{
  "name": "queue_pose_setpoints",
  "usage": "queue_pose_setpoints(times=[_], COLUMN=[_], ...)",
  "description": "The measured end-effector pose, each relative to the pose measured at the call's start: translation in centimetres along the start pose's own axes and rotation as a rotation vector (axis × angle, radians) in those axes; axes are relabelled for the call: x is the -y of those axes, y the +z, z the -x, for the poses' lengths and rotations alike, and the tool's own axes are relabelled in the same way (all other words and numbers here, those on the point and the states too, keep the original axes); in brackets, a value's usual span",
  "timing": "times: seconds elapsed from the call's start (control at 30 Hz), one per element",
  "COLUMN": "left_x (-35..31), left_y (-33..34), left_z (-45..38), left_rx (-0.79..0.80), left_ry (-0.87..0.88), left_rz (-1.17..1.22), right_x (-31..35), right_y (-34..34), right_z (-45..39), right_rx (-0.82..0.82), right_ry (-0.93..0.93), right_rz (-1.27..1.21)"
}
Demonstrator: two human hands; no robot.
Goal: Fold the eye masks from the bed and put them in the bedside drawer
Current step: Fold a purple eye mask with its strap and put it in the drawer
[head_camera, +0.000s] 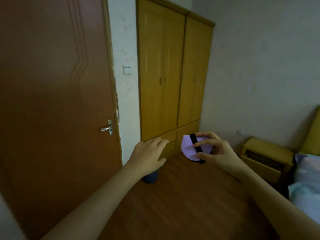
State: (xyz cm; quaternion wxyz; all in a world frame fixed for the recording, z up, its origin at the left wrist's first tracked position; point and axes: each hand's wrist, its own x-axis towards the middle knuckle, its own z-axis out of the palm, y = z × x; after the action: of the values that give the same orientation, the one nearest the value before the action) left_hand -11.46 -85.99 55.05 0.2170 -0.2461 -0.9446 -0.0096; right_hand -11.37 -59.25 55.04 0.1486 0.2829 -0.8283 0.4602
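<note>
Brown door (52, 101), shut, at left. Yellow wooden wardrobe (173, 75) beside it. Wooden floor (181, 196). Bed (306, 184) at right edge, pale bedding. Bedside cabinet (265, 158) near the bed, its drawer (261, 168) pulled out. Left hand (149, 154): empty, fingers extended, held in the air. Right hand (214, 151): pinching a folded lilac eye mask (189, 148) with black strap, aloft left of the cabinet.

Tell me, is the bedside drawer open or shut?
Open: the bedside drawer juts out from the nightstand, showing a dark gap above its front.
</note>
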Motion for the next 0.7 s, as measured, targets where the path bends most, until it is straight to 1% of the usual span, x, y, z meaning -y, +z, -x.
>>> queue_pose_setpoints(times=[0.13, 0.37, 0.47, 0.7], left_x=[1.6, 2.9, 2.7, 0.3], left_y=[5.1, 12.2, 15.7, 25.8], left_z=[-9.8, -26.0, -32.7, -49.4], left_rx=[-0.023, -0.016, 0.010, 0.001], left_ry=[0.079, 0.150, 0.179, 0.332], left_rz=[0.026, 0.120, 0.157, 0.205], right_x=[-6.9, -16.7, -21.5, -33.9], right_y=[-3.0, -8.4, -10.8, -17.5], right_z=[-4.9, -13.9, -17.0, -21.9], right_rx=[-0.061, -0.141, -0.178, -0.290], right_ry=[0.061, 0.165, 0.210, 0.328], right_rz=[0.084, 0.097, 0.113, 0.247])
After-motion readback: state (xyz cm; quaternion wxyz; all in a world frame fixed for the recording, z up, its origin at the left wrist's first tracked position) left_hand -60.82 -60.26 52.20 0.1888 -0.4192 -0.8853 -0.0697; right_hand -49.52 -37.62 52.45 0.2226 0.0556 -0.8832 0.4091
